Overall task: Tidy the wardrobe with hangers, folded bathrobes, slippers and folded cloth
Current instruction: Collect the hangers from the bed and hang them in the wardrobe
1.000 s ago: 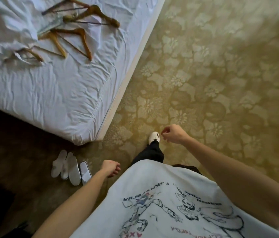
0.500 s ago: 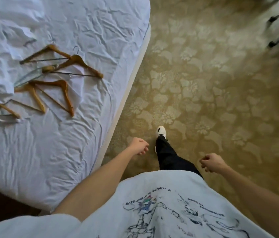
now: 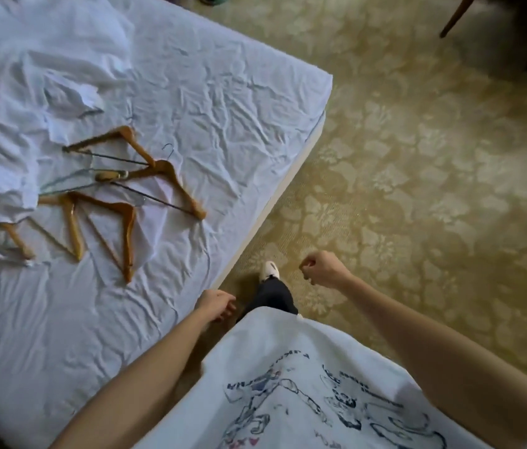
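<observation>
Several wooden hangers [image 3: 126, 196] lie in a loose pile on the white bed [image 3: 223, 124], at its left side. A crumpled white cloth [image 3: 29, 102] lies just behind and left of them and covers one hanger's end. My left hand [image 3: 215, 304] hangs beside the bed's near edge with loosely curled fingers and holds nothing. My right hand [image 3: 322, 269] is curled in a fist over the carpet, to the right of my foot [image 3: 269, 271], and also holds nothing. The slippers are out of view.
A patterned yellow-green carpet [image 3: 417, 189] spreads to the right of the bed. A dark chair leg [image 3: 455, 16] and dark furniture stand at the top right corner. The bed's corner points toward the carpet at the upper middle.
The view has moved forward along the bed, so the hangers are closer and the slippers have dropped out of view. My arms have swung: the right hand came forward, the left hand went back.
</observation>
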### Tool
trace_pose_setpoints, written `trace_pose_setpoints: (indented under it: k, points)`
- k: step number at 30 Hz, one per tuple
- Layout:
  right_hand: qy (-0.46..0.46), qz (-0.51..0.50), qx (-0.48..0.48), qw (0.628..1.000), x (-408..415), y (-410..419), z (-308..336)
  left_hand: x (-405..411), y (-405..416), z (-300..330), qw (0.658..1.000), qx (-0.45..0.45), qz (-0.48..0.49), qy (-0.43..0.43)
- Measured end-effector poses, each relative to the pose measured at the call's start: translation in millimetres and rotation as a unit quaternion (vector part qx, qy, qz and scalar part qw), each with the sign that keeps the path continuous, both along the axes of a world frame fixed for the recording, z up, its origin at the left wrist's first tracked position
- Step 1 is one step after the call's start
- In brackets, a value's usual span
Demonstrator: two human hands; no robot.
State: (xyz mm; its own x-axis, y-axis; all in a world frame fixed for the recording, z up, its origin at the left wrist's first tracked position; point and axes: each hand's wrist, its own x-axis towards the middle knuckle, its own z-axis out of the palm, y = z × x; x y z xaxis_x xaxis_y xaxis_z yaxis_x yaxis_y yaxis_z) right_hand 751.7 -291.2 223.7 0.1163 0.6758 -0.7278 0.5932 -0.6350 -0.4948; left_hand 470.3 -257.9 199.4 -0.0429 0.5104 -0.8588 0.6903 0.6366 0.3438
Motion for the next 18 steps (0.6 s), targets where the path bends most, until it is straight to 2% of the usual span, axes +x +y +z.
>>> trace_pose_setpoints:
  k: [6,12,18]
  points:
    - [-0.019,0.170,0.005,0.985,-6,166,-10,-4,77,-36,0.992,-0.038,0.119,0.019]
    - [-0.040,0.259,-0.014,0.965,31,293,-14,23,174,-46,0.965,-0.061,0.253,0.024]
    - [-0.096,0.311,-0.039,0.945,106,415,-14,95,299,-21,0.963,0.006,0.266,-0.043]
